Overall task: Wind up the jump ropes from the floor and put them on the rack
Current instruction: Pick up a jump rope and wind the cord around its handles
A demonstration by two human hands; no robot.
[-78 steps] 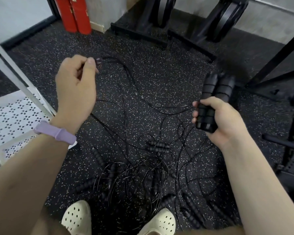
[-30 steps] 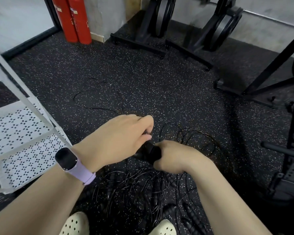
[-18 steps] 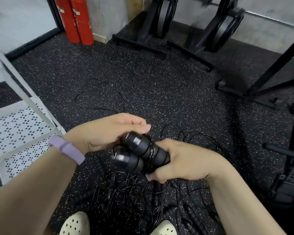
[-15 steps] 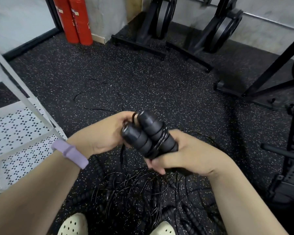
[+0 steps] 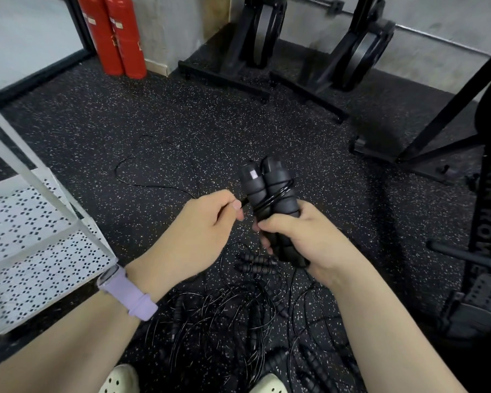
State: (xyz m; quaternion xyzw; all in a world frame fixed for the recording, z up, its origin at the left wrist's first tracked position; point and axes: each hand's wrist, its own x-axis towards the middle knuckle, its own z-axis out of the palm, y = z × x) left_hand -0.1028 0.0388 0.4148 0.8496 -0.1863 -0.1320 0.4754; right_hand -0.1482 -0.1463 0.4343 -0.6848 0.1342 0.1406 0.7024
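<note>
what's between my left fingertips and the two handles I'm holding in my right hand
In the head view, only a short taut stretch of black cord runs from the left hand to the paired handles gripped by the right hand.

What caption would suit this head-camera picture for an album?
Right hand grips paired black foam jump-rope handles while left hand winds thin black cord around them.

Black speckled rubber floor (image 5: 182, 114); grey wall (image 5: 437, 21); two red cylinders (image 5: 114, 35) at far-left corner; black equipment stands (image 5: 318, 78) along wall.
</note>
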